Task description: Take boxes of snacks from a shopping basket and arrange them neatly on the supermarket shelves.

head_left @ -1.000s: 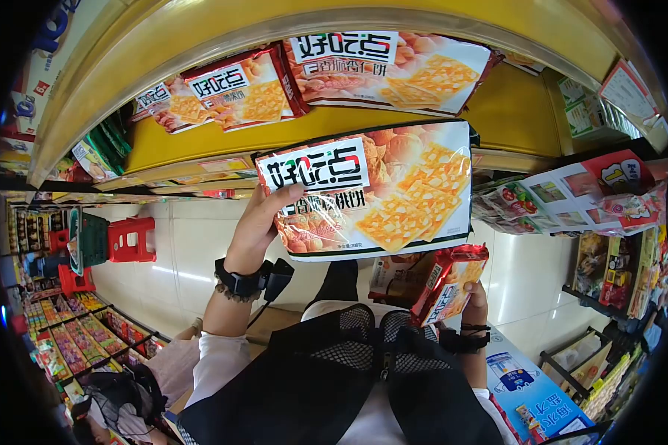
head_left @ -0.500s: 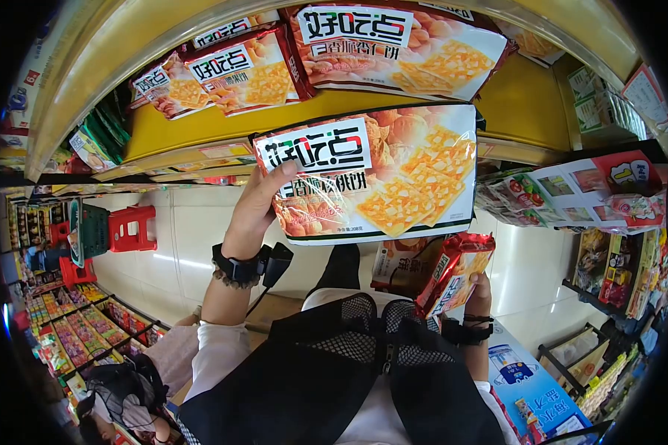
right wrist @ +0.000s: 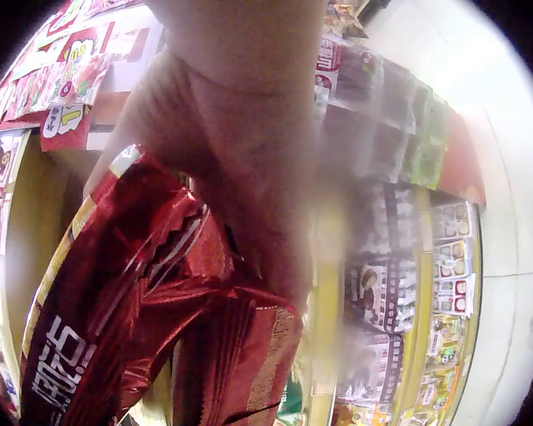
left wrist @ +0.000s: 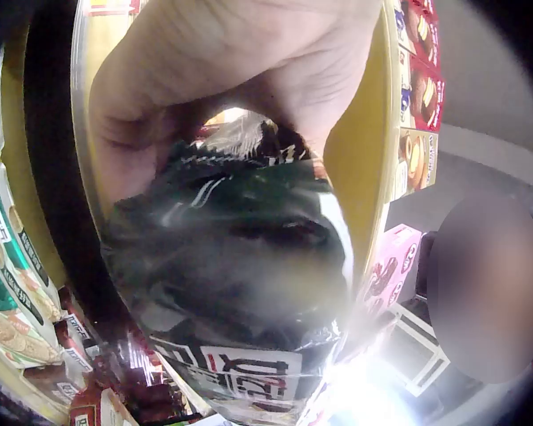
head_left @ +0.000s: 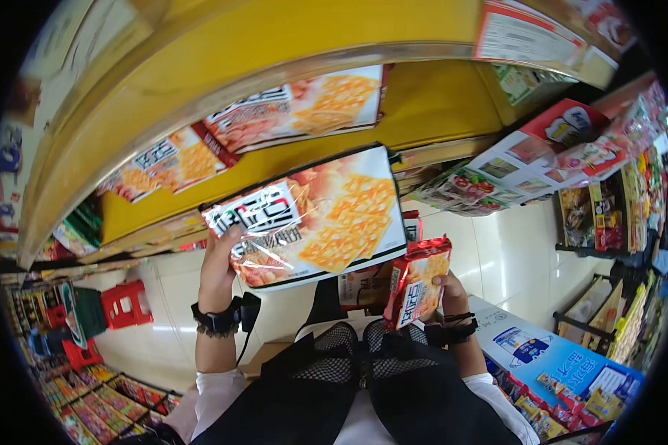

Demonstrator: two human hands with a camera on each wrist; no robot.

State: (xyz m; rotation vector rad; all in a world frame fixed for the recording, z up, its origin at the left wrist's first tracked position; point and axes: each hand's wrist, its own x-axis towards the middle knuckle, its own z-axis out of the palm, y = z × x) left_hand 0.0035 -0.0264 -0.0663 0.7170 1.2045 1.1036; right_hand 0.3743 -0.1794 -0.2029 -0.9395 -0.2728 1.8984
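Large cracker bag (head_left: 312, 215): you hold it up in front of the yellow shelf (head_left: 430, 96), tilted, with its printed face toward you, just below the stock lying on that shelf.
Left hand (head_left: 219, 263): your arm is raised and the forearm near upright. The thumb lies across the bag's front at its left end and the fingers curl behind, clamping the bag.
Red pack (head_left: 416, 282): it sits low, near your chest, under the large bag's right corner.
Right hand (head_left: 445, 285): your elbow is bent and the wrist is close to your body. The fingers wrap round the pack's right edge, grasping it.
Shelf: similar cracker bags (head_left: 297, 107) lie flat on the yellow board.
Room: a shop aisle with a pale tiled floor (head_left: 512, 245). A red stool (head_left: 126, 304) stands at left, a blue carton (head_left: 564, 363) at right, and stocked racks (head_left: 608, 215) beyond.
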